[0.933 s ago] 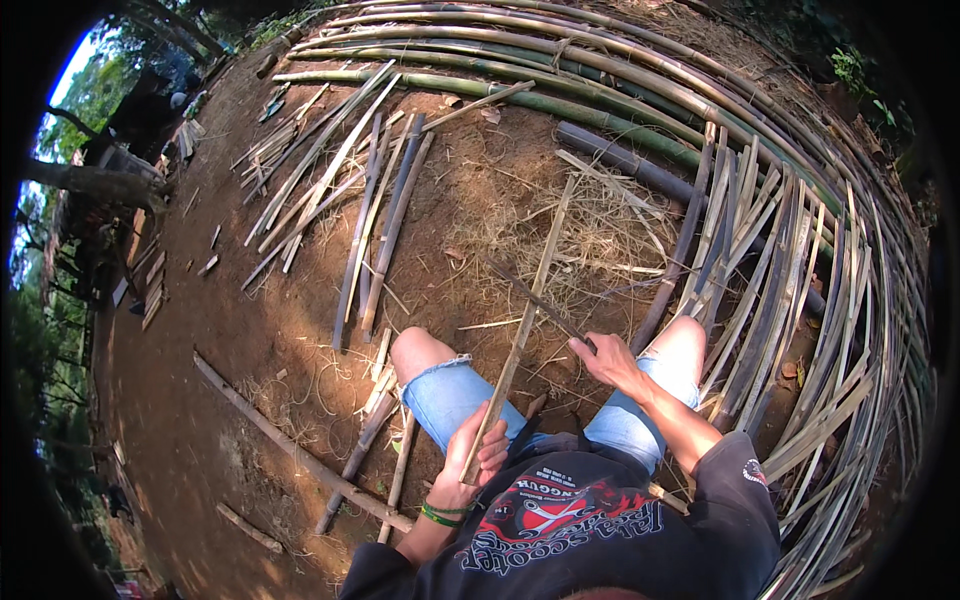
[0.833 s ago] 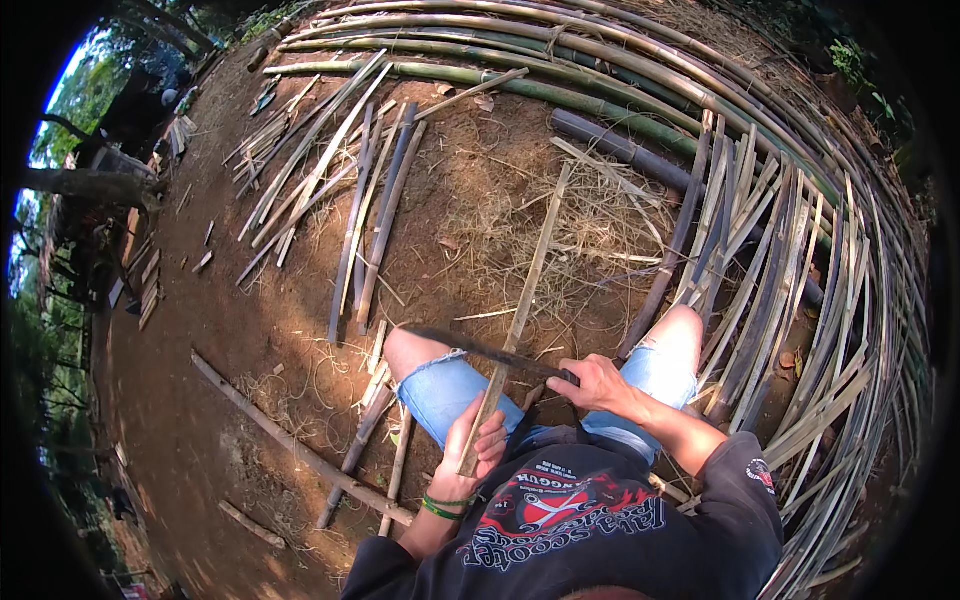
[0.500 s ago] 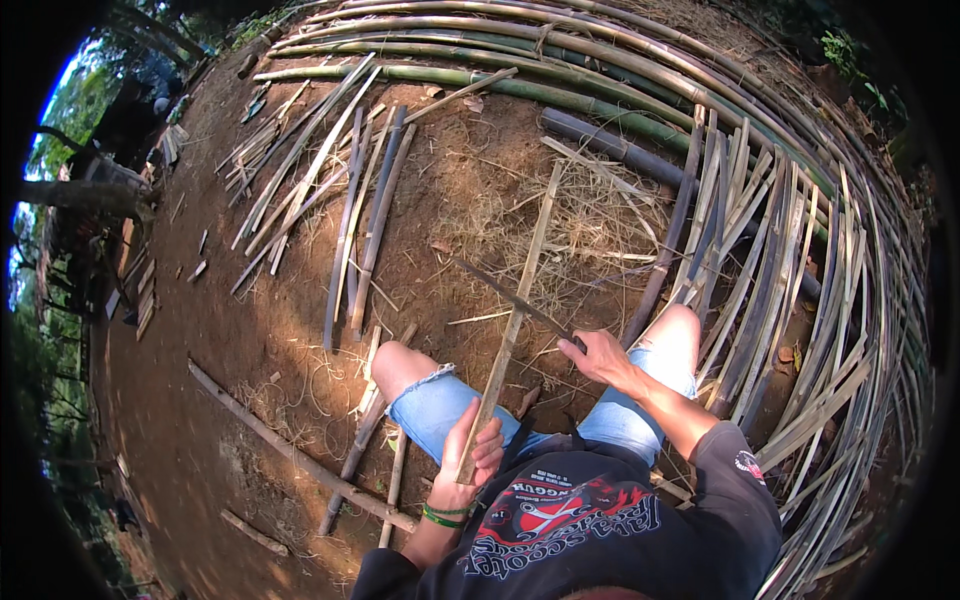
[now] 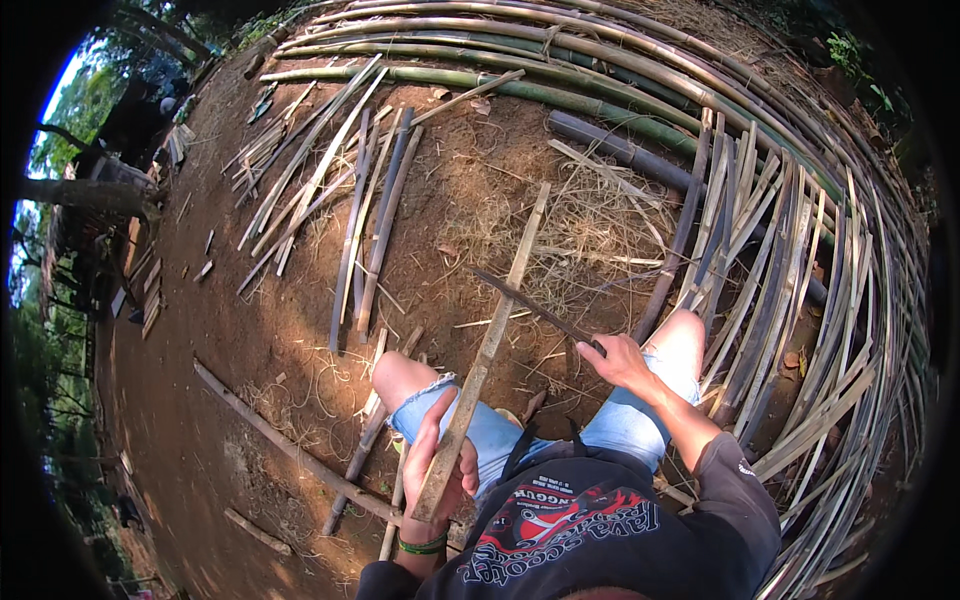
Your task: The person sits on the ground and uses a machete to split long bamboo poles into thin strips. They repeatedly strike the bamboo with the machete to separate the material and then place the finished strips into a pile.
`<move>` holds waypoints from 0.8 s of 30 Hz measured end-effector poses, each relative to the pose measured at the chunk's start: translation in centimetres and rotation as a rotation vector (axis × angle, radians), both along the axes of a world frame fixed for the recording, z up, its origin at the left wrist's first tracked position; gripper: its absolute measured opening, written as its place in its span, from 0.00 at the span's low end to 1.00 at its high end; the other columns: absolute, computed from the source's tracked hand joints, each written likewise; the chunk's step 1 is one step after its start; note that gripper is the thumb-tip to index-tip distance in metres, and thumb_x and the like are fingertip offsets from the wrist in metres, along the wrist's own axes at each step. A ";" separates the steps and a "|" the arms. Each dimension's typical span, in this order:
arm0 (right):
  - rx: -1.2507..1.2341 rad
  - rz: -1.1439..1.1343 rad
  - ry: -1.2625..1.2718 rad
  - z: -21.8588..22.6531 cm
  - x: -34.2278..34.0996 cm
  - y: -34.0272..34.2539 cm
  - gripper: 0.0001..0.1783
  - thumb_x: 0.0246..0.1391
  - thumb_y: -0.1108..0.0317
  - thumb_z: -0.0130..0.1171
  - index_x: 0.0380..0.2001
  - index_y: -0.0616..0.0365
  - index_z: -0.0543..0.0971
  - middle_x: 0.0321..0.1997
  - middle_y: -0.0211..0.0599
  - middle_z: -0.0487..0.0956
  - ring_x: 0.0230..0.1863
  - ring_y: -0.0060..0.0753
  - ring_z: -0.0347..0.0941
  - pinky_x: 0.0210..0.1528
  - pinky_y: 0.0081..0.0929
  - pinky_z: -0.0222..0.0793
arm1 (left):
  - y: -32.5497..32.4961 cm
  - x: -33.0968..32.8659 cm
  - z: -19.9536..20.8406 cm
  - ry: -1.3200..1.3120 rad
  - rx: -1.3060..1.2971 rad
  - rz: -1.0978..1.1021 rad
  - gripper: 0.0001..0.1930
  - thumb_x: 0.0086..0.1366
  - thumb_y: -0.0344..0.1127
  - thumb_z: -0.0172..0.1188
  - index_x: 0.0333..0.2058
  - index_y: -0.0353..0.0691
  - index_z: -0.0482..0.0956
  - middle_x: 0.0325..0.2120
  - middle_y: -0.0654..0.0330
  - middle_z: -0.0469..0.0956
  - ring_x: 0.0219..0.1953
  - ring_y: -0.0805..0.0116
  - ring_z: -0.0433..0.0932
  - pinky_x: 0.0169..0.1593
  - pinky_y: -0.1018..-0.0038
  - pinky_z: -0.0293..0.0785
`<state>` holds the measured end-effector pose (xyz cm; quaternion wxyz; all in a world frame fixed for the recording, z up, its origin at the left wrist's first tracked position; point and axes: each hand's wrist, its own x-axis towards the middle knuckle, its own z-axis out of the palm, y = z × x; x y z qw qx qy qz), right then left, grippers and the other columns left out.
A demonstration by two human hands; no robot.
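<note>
Sitting on bare earth with knees bent, working a long bamboo slat [image 4: 487, 352]. Left hand [image 4: 440, 470] closed around the slat's near end, low between the thighs, holding it firm. Slat's long axis running away from the body and slightly rightward, far tip reaching into the dry shavings [image 4: 590, 235]. Right hand [image 4: 618, 360] wrapped around the handle of a dark blade [image 4: 525, 303], fully closed on it. Blade lying across the slat, tip pointing up-left, crossing at about mid-length, well beyond the left hand. Right hand sitting just right of the slat and nearer the crossing than the left. Bundles of split bamboo strips [image 4: 800, 300] curving along the right, more cut slats [image 4: 350, 200] lying scattered to the upper left. Finding no packages, labels or signs on the ground
</note>
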<state>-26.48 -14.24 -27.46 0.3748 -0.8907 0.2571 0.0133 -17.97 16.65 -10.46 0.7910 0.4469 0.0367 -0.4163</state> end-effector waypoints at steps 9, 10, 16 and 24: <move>0.327 0.038 -0.236 6.5 0.3 7.6 0.20 0.60 0.58 0.57 0.25 0.66 0.77 0.15 0.53 0.71 0.20 0.56 0.72 0.23 0.39 0.63 | 1.8 2.4 0.7 -0.083 -0.283 0.725 0.40 0.66 0.69 0.42 0.57 0.35 0.72 0.35 0.57 0.76 0.39 0.65 0.72 0.51 0.68 0.70; 0.336 0.072 -0.229 8.1 -0.2 8.2 0.20 0.60 0.58 0.57 0.25 0.66 0.77 0.14 0.52 0.71 0.19 0.55 0.72 0.23 0.39 0.63 | 1.5 2.1 1.1 -0.047 -0.345 0.763 0.38 0.64 0.70 0.46 0.54 0.40 0.75 0.35 0.58 0.76 0.43 0.62 0.70 0.58 0.58 0.63; 0.601 0.112 -0.180 8.1 -1.1 12.6 0.22 0.62 0.55 0.53 0.24 0.65 0.77 0.13 0.47 0.71 0.17 0.40 0.72 0.23 0.35 0.62 | -0.6 -0.6 -2.6 -0.151 0.141 0.785 0.33 0.67 0.66 0.44 0.54 0.42 0.73 0.46 0.56 0.74 0.53 0.64 0.67 0.65 0.52 0.50; 0.758 0.002 -0.257 4.7 -0.5 11.2 0.24 0.68 0.56 0.47 0.29 0.66 0.80 0.20 0.29 0.74 0.13 0.14 0.64 0.16 0.17 0.57 | 3.9 -4.7 -11.0 -0.296 0.904 -0.401 0.33 0.66 0.52 0.59 0.61 0.35 0.66 0.48 0.48 0.77 0.46 0.60 0.79 0.48 0.68 0.73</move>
